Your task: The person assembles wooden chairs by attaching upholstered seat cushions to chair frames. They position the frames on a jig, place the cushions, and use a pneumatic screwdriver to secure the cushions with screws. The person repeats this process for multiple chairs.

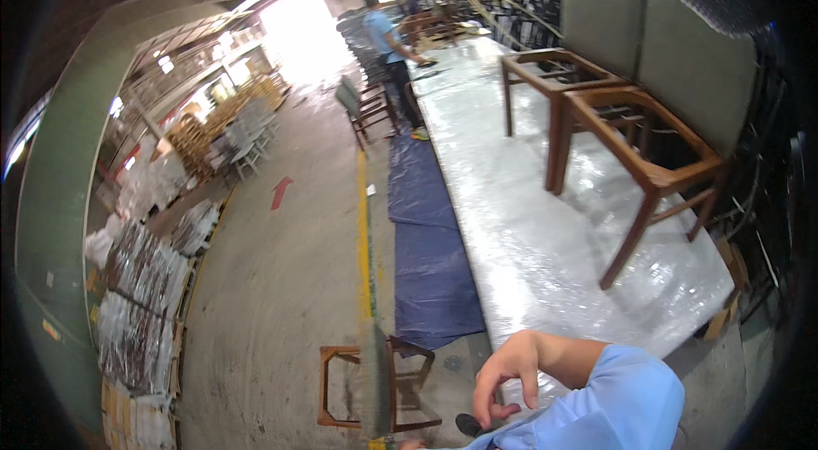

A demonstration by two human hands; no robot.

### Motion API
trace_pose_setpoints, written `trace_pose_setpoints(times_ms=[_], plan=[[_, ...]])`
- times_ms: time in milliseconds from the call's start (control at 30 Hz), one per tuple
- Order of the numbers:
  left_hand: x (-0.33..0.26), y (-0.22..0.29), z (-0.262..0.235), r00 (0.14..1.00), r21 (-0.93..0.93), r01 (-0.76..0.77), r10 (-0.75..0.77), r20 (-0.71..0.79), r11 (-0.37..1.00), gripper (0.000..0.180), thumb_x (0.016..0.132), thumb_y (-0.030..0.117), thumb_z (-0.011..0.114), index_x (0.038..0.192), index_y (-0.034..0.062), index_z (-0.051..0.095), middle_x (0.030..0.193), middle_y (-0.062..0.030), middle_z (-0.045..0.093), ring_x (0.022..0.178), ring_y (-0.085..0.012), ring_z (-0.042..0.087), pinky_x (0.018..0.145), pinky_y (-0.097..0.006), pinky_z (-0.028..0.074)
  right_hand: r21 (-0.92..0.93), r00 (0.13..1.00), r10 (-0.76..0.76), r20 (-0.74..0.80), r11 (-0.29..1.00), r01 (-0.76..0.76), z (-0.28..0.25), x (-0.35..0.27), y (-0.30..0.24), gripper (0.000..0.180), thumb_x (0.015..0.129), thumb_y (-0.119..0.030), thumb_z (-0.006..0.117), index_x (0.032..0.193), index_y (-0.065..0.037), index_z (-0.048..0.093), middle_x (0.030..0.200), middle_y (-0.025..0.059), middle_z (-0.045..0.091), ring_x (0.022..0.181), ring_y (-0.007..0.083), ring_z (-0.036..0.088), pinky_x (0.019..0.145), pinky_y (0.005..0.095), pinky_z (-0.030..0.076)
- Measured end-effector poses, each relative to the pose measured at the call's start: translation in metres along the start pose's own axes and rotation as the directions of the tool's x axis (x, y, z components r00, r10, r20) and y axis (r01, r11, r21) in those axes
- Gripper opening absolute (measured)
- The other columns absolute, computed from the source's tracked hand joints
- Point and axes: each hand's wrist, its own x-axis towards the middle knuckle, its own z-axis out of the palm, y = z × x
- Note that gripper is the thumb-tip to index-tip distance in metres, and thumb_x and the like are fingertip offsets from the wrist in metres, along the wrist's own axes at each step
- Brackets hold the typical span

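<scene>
Right hand at lower centre, before near end of film-covered bench: fingers half bent, pointing down, thumb set apart, nothing visible in grip. Can't confirm contact with bench. Left hand only a sliver at bottom edge; can't tell spread or pinching. Wooden chair low over concrete floor, left of right hand and apart from those fingers, just beside left hand; can't confirm touch, nor whether standing or held. Open seat frame, grey-green padded back seen edge-on, in line with yellow floor stripe. Up on bench, beyond right hand and off to the right: near brown chair and far brown chair, both upright, open seat frames, grey padded backs. Dark blue sheet on floor along left side of bench. Co-worker in light blue shirt at far left side of bench, arm out over top. Plastic-wrapped stacks far left, across aisle with red floor arrow.
</scene>
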Motion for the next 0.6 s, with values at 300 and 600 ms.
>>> trace_pose_setpoints(times_ms=[300, 600], plan=[[-0.092, 0.131, 0.222, 0.836, -0.099, -0.423, 0.345, -0.427, 0.901, 0.01, 0.091, 0.01, 0.062, 0.095, 0.0015, 0.065, 0.067, -0.0089, 0.063, 0.053, -0.0179, 0.06, 0.046, -0.033, 0.048, -0.526, 1.0, -0.008, 0.027, 0.85, 0.022, 0.241, -0.164, -0.06, 0.034, 0.077, -0.02, 0.085, 0.084, -0.002, 0.057, 0.065, 0.0061, 0.051, 0.06, 0.0247, 0.053, 0.056, 0.0365, 0.042], [-0.129, 0.184, 0.432, 0.685, 0.083, -0.684, 0.599, 0.414, 0.725, 0.023, 0.104, 0.021, 0.056, 0.099, 0.0019, 0.067, 0.083, -0.007, 0.069, 0.075, -0.0159, 0.063, 0.07, -0.032, 0.051, -0.895, -0.049, -0.894, -0.446, 0.443, 0.055, 0.383, -0.217, 0.039, 0.042, 0.087, -0.037, 0.071, 0.068, -0.006, 0.051, 0.068, 0.008, 0.057, 0.061, 0.0308, 0.056, 0.054, 0.04, 0.044]])
